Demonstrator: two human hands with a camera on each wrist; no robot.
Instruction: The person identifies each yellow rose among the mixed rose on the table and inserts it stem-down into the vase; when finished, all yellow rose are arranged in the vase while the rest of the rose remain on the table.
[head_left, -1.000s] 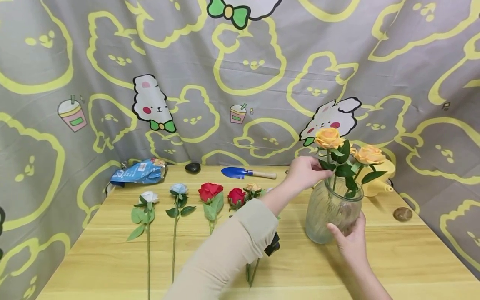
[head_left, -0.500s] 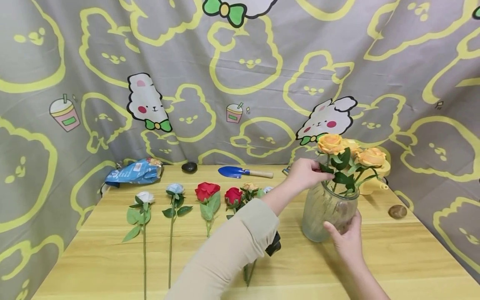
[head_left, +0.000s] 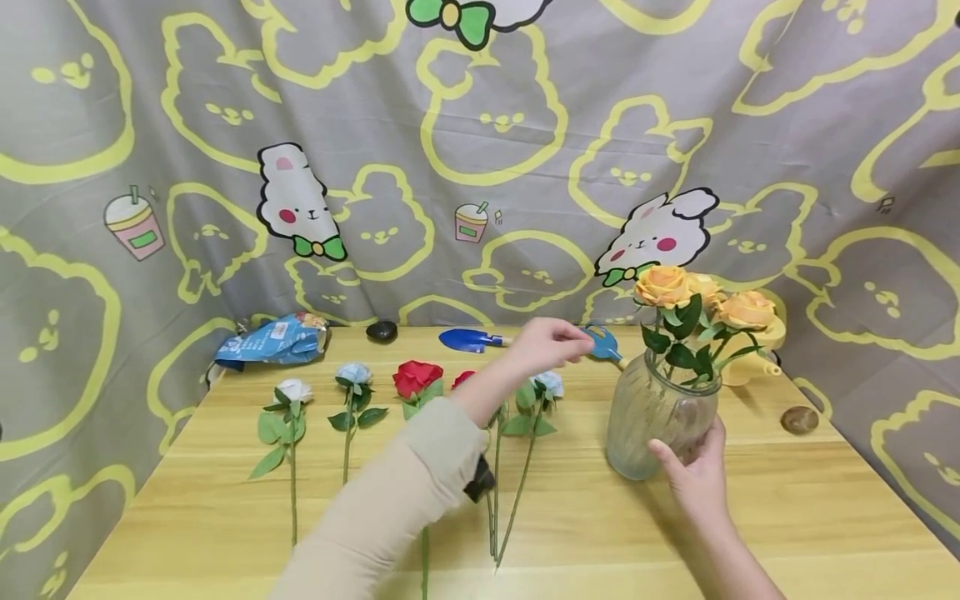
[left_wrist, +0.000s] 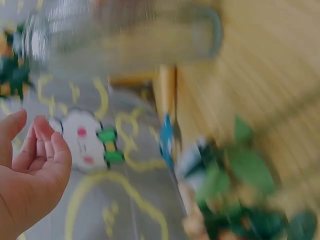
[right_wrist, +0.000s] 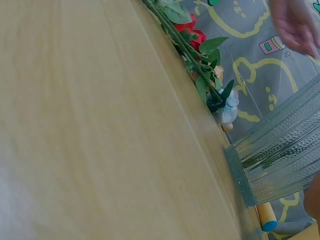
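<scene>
A ribbed clear glass vase (head_left: 656,421) stands at the right of the table, leaning slightly in the head view. Several yellow-orange roses (head_left: 663,286) with dark green leaves rise from its mouth. My right hand (head_left: 701,475) holds the vase low on its right side, thumb at the front; the right wrist view shows just a bit of that hand (right_wrist: 313,197) beside the glass (right_wrist: 280,145). Left of the vase, my left hand (head_left: 551,343) is in the air with nothing in it. Its fingers are loosely bent in the left wrist view, thumb apart from the fingertips (left_wrist: 61,145).
White (head_left: 292,390), pale blue (head_left: 352,372) and red roses (head_left: 417,378) lie in a row, partly behind my left arm. Farther back are a blue snack bag (head_left: 277,340), a dark stone (head_left: 382,332), a blue trowel (head_left: 468,340), a blue fork (head_left: 602,342) and a yellow watering can (head_left: 742,367).
My left hand has let go of a yellow rose stem in the vase and moved left, away from the rim. The right hand stays on the vase.
</scene>
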